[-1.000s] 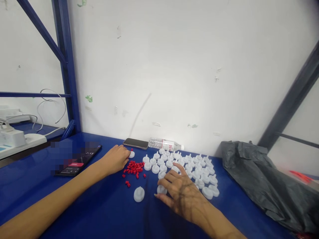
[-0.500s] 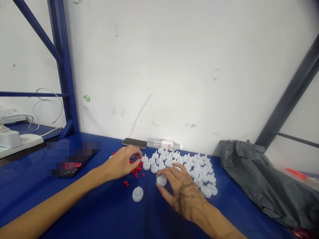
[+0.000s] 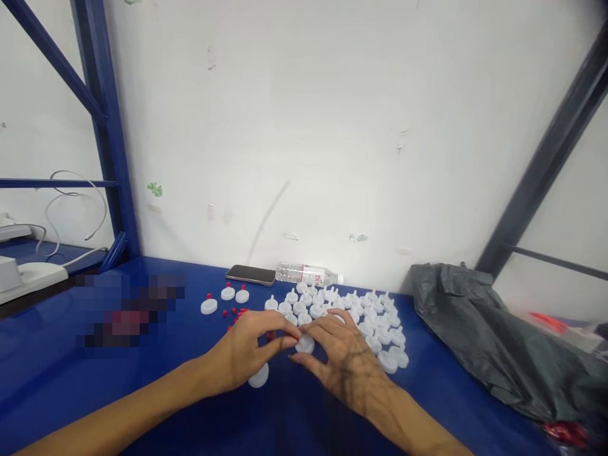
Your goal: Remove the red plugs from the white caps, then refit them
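We are bringing our hands together over the blue table [image 3: 57,380]. A second ago the left hand [image 3: 247,351] was out by the red pegs [image 3: 236,311] and the right hand [image 3: 344,361] lay on a white cap at the near edge of the loose caps [image 3: 361,313]; now both have drawn in toward us. The right fingers are gripping that cap [image 3: 304,344] just above the table, and the left fingertips are pinched beside it, probably on a red peg, though it is too small to be sure. This looks like a peg going onto the cap, as on the three pegged caps [image 3: 227,294] to the left. Another cap [image 3: 259,377] is lying under the left hand. The bottle [image 3: 306,275] by the phone [image 3: 250,274] is showing a red label, unreadable; the screen at left is blurred out.
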Demonstrator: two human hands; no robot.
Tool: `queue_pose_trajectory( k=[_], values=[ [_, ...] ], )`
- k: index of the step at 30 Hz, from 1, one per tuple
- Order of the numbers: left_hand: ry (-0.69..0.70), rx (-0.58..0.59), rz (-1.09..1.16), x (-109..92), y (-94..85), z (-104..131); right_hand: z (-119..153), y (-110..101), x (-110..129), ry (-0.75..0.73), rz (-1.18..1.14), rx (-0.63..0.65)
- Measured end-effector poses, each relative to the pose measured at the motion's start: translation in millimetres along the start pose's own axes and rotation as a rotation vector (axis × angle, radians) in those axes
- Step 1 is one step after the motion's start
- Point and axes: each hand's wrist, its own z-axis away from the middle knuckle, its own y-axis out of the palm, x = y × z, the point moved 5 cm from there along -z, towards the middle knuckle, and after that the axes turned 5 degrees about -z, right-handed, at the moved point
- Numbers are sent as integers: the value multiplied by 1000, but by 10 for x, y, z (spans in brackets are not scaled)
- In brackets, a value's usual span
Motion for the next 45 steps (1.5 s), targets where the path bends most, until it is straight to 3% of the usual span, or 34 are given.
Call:
queue_pose_trajectory(
  k=[12, 18, 29, 40, 45],
  values=[
    [186, -40, -89, -31, 84, 47, -4, -53, 53, -99, 132, -17],
    [288, -148, -206, 12, 3, 21, -18, -143, 13, -59, 83, -113],
    [343, -120, -489, -51, 76, 32, 63, -48, -23, -64, -141, -129],
    [297, -136, -294, -163, 19, 89, 64, -140, 177, -154, -95, -198],
    [296, -147, -256, -178, 26, 101, 80, -123, 206, -232, 36, -212]
  ],
)
